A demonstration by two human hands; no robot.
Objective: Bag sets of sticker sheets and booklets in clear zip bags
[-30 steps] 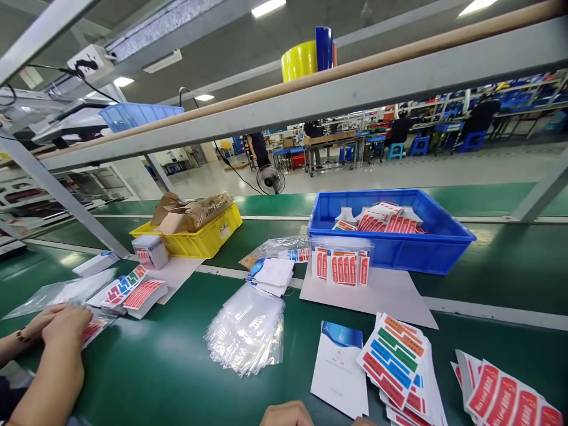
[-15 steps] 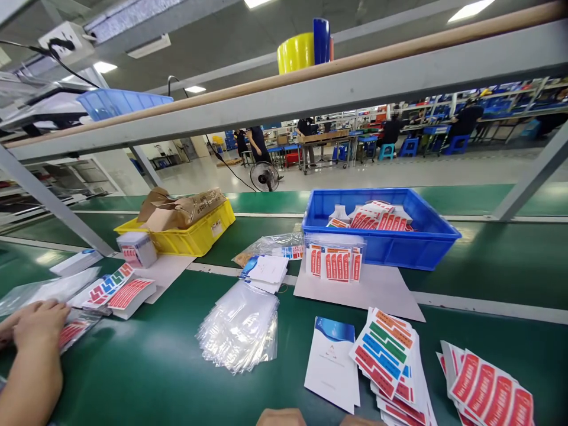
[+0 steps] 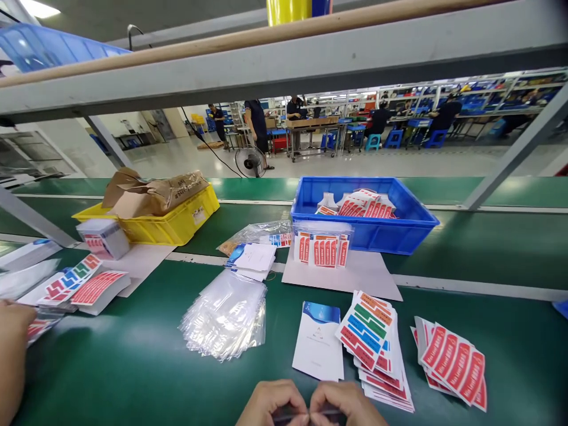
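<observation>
At the bottom edge, my left hand [image 3: 276,405] and my right hand [image 3: 344,405] meet with thumbs and fingertips pinched together. Between them shows a sliver of a clear plastic bag [image 3: 289,412], most of it out of frame. Just beyond my hands lies a white booklet [image 3: 316,346] with a blue top. Right of it are a fanned stack of multicoloured label sheets [image 3: 367,331] and a pile of red label sheets [image 3: 457,364]. Fanned clear zip bags [image 3: 226,313] lie to the left.
A blue bin [image 3: 368,228] holds packed labels; filled bags [image 3: 323,248] lean on its front. A yellow bin [image 3: 173,228] holds brown paper. A co-worker's hand [image 3: 15,331] works at far left beside label stacks [image 3: 100,290]. A shelf beam [image 3: 266,59] crosses above.
The view has shifted down and slightly right. My hands have come further into view at the bottom, fingertips together. The co-worker's hand now sits further toward the left edge.
</observation>
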